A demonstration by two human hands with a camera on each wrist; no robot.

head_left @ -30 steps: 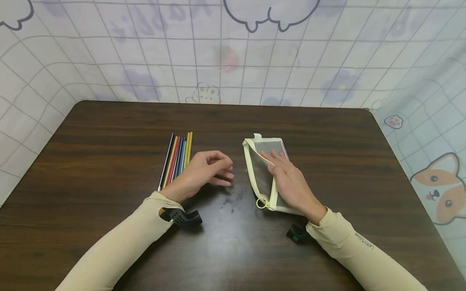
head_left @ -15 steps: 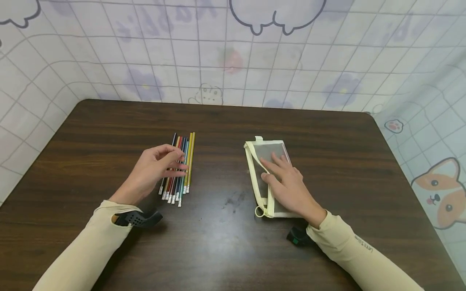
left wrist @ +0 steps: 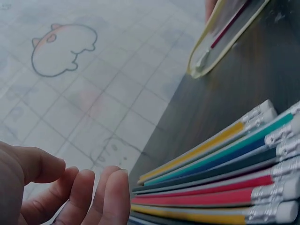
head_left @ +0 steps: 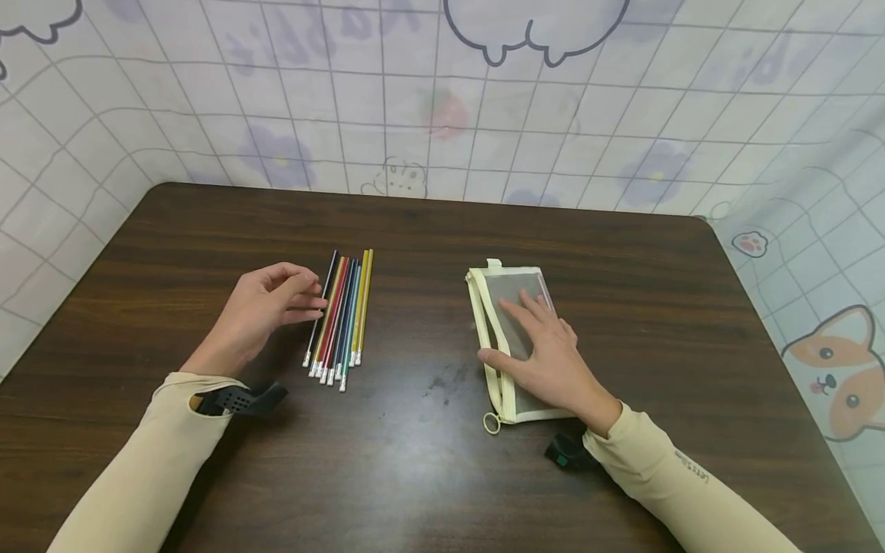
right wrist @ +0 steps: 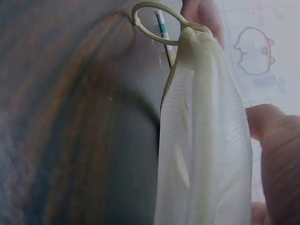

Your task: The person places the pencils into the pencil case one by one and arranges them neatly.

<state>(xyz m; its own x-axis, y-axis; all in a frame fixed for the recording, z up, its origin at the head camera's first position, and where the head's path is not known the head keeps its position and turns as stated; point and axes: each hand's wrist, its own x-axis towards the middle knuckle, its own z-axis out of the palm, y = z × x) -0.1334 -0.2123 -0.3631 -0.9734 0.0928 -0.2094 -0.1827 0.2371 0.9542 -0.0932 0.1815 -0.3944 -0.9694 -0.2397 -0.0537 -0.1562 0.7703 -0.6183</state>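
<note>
Several pencils (head_left: 340,322) in black, yellow, red, blue and green lie side by side on the table, their white eraser ends toward me. My left hand (head_left: 257,311) is at their left side, its fingers loosely bent, with nothing visible between thumb and fingertips in the left wrist view. A translucent pencil pouch (head_left: 499,286) with cream edging and a zipper lies to the right. My right hand (head_left: 553,361) rests on it with fingers spread and the thumb over the zipper side. One reddish pencil (left wrist: 229,23) shows inside the pouch in the left wrist view.
A dark wooden table (head_left: 415,491) lies beneath everything. The pouch's zipper ring (head_left: 492,423) sticks out at its near left corner. A patterned white sheet (head_left: 387,100) rises behind and beside the table. A black wrist device (head_left: 568,452) sits by the right sleeve.
My left hand has moved left from between the pouch and the pencils, across the pencils to their left side. On the pouch, my right thumb has spread outward toward the zipper.
</note>
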